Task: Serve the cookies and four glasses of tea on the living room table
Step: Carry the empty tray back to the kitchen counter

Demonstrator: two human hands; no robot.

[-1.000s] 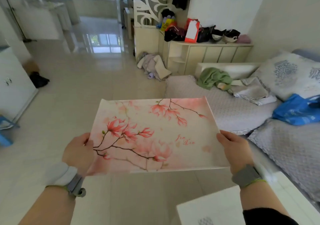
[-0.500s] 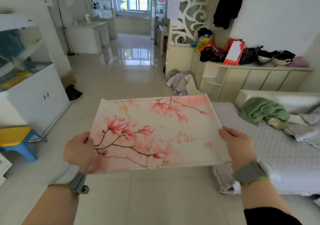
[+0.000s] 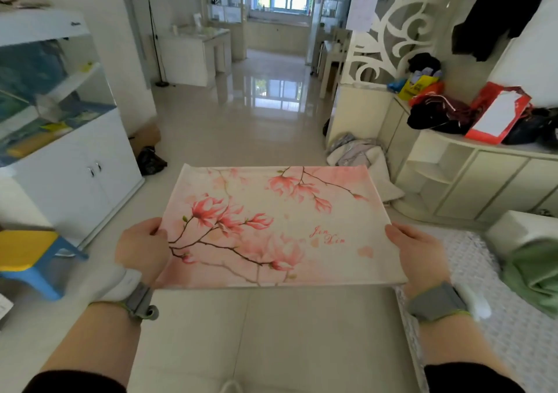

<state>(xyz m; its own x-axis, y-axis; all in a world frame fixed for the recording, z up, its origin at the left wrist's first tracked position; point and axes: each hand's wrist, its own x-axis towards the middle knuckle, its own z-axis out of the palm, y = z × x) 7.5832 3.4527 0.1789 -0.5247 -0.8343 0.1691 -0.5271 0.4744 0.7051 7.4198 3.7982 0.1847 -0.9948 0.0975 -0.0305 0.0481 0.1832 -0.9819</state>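
Tray, one only, pink with printed blossoms, is what I see in the head view, held level above the tiled floor. My left hand grips its left edge and my right hand grips its right edge, thumbs on top. I count two hands, each wearing one grey wrist strap.

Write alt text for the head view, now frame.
A left hand and right hand grip the short edges of an empty rectangular tray printed with pink magnolia blossoms, held level over a glossy beige tiled floor. A white cabinet stands left.
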